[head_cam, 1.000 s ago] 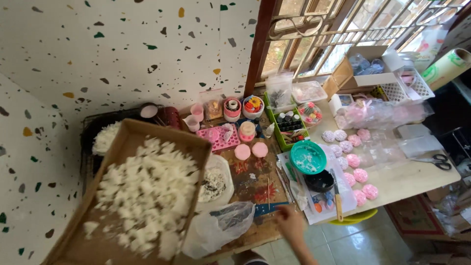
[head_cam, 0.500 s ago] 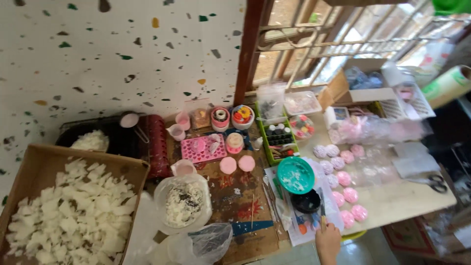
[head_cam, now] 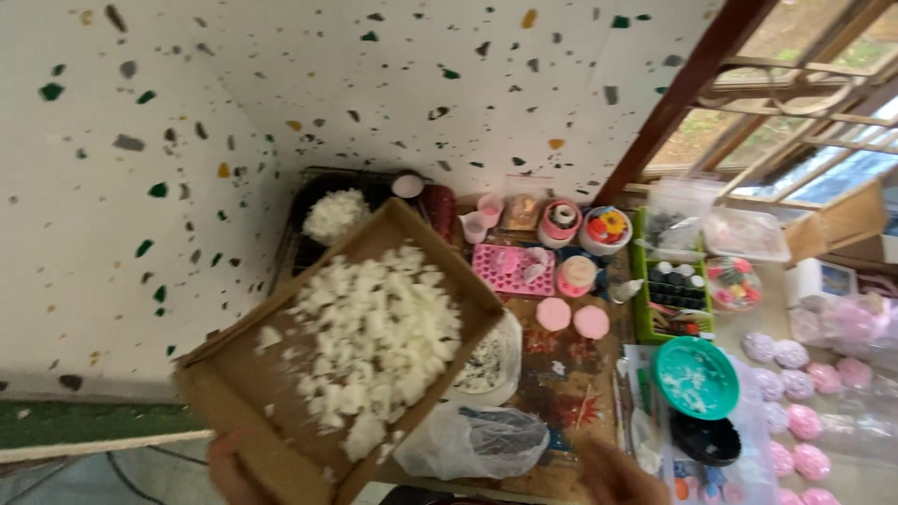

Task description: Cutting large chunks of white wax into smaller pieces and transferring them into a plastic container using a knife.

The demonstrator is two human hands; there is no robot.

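Below, left fingers [head_cam: 227, 465] grip the cardboard tray [head_cam: 245, 381] of white chunks [head_cam: 374, 344]

White terrazzo floor [head_cam: 281, 84] speckled with green, grey and yellow chips; brown wooden window frame [head_cam: 687, 89] with curved metal grille [head_cam: 804, 93] at upper right. Daylight comes through the panes; low cluttered table [head_cam: 571, 411].

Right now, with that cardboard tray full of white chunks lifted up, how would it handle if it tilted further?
The cardboard tray already leans, so the loose white chunks would probably slide toward its low corner and spill. The piled load may make the thin cardboard sag. The left hand shows only at one edge, so the grip looks unsteady.
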